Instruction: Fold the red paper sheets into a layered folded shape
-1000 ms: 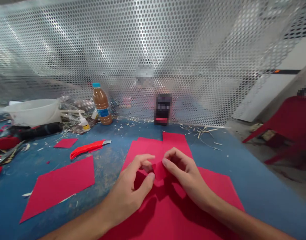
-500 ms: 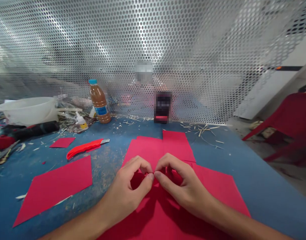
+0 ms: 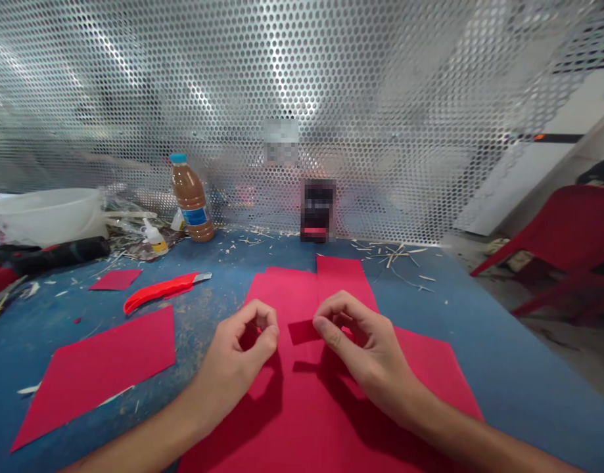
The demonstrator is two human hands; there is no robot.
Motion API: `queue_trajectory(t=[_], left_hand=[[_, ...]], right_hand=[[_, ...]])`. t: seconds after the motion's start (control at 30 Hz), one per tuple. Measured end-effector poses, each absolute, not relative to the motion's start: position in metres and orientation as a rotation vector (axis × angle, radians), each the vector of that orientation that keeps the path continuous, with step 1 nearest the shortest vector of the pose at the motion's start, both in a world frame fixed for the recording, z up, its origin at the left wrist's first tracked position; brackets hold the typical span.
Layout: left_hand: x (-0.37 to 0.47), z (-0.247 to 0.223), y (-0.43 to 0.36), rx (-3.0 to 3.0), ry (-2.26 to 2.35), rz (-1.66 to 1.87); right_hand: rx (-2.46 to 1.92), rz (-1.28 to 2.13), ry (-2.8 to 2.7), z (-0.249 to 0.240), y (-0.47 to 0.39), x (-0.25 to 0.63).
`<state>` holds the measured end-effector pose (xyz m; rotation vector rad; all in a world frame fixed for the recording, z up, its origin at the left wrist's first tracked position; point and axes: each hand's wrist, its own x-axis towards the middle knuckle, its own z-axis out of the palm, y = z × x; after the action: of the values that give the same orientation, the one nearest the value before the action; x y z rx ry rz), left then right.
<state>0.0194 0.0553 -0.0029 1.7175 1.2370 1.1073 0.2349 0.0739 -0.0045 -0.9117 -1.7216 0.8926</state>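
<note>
My right hand (image 3: 363,341) pinches a small red strip (image 3: 302,331) that sticks out to the left from its thumb and finger. To the left of the strip, my left hand (image 3: 247,345) is closed, thumb against fingertips; whether anything is between them is too small to see. Both hands are above a large red sheet (image 3: 302,420), on which they and the strip cast shadows. Further red panels (image 3: 344,279) lie at its far side and to its right.
On the blue table (image 3: 518,387), a red knife (image 3: 158,293) with its blade out lies left, near red pieces (image 3: 104,368). Behind are a brown bottle (image 3: 190,200), glue bottle (image 3: 154,238), white basin (image 3: 50,217), black box (image 3: 317,210) and perforated metal panel (image 3: 380,98).
My hands were together at the fingertips and are now apart. The left has moved left, and the small red strip now shows in my right hand. The view has shifted slightly.
</note>
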Motion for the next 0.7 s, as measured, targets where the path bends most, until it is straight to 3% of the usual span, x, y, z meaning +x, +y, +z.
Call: queue_trajectory(t=[0.17,0.4,0.7], left_hand=[[0.017,-0.009,0.048,1.769,1.163,1.295],[0.022,-0.008,0.037,1.816,0.995,1.059],[0.027,0.001,0.039,1.652,0.897,1.022]], right_hand=[[-0.827,0.729,-1.794,-0.008,0.073,0.233],[-0.487,0.331,-2.150,-0.010,0.067,0.232],[-0.459,0.205,-2.147,-0.008,0.064,0.231]])
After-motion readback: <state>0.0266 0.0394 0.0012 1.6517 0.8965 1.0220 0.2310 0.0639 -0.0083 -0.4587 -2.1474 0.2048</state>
